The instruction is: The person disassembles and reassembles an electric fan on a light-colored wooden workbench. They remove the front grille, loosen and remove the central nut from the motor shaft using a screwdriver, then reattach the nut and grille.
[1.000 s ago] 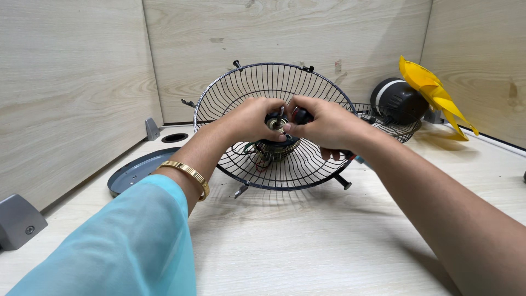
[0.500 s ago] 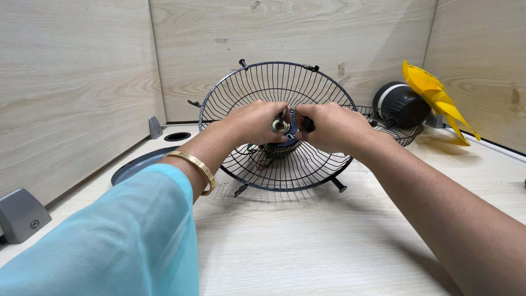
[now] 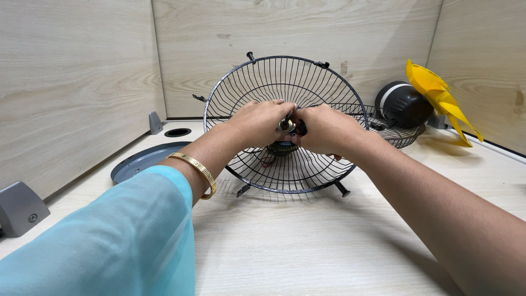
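A black wire fan guard stands tilted on the wooden table, its open side facing me. Both hands meet at its hub. My left hand grips the left side of the dark hub and the metal motor shaft that sticks out of it. My right hand closes on the right side of the same hub. A gold bangle sits on my left wrist, below a light blue sleeve. The motor body behind the guard is mostly hidden by my hands.
A yellow fan blade leans on the right wall beside a black round fan part and a second wire guard. A grey round base plate lies at the left. Grey brackets stand along the left wall.
Both hands stay on the hub, with fingers shifted slightly around the shaft. The view has risen a little, and the guard sits higher in the frame.
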